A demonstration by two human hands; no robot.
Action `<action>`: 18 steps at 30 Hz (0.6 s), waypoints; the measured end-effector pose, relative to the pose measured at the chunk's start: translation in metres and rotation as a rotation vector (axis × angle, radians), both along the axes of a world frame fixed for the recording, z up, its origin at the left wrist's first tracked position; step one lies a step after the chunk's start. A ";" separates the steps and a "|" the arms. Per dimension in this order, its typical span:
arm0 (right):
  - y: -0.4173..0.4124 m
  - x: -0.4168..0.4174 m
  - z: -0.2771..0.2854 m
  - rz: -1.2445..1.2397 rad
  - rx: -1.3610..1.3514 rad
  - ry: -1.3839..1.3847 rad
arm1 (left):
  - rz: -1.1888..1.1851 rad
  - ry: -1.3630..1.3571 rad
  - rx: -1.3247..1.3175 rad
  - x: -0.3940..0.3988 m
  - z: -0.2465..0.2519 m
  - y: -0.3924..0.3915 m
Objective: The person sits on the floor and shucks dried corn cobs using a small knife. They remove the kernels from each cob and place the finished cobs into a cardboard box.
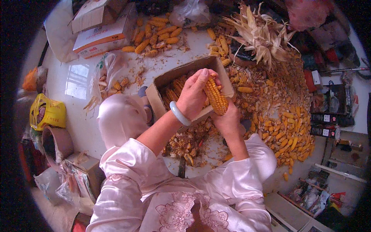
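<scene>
Between my two hands is a dried yellow corn cob (pixel 216 97), tilted, with its kernels showing. My left hand (pixel 193 90), with a pale bangle (pixel 180 113) at the wrist, grips the cob's upper end, thumb near the tip. The lower end sits in my right hand (pixel 227 119), whose fingers wrap partly behind it. Both hands are above an open cardboard box (pixel 161 105) standing on the floor before me. Inside the box lie more cobs (pixel 174 92), partly hidden by my left hand and forearm.
Husks and cob debris (pixel 255 84) spread right of the box, beside a heap of cobs (pixel 289 136). More cobs (pixel 158 34) lie at the back. Dry husks (pixel 261 34) top a container at back right. A yellow plastic bag (pixel 49 111) and cartons (pixel 100 43) stand left.
</scene>
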State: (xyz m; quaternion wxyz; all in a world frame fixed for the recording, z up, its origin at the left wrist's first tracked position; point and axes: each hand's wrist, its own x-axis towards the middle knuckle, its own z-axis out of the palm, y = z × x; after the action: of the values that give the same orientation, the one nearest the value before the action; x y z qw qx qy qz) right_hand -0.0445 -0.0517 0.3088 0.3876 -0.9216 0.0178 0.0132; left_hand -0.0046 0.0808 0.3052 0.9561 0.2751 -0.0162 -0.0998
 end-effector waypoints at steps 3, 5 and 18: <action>0.007 -0.001 -0.001 0.014 0.157 -0.068 | 0.030 0.011 0.019 0.000 -0.002 -0.002; 0.012 -0.003 0.003 0.004 0.135 -0.078 | 0.035 0.016 0.038 0.002 -0.002 -0.001; 0.007 -0.002 0.002 -0.009 -0.021 -0.137 | 0.021 0.042 -0.018 0.000 0.004 0.004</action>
State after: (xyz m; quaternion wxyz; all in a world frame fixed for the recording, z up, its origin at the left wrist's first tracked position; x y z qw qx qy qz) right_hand -0.0461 -0.0444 0.3104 0.3780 -0.9243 -0.0046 -0.0517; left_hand -0.0042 0.0852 0.3094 0.9596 0.2646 0.0060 -0.0954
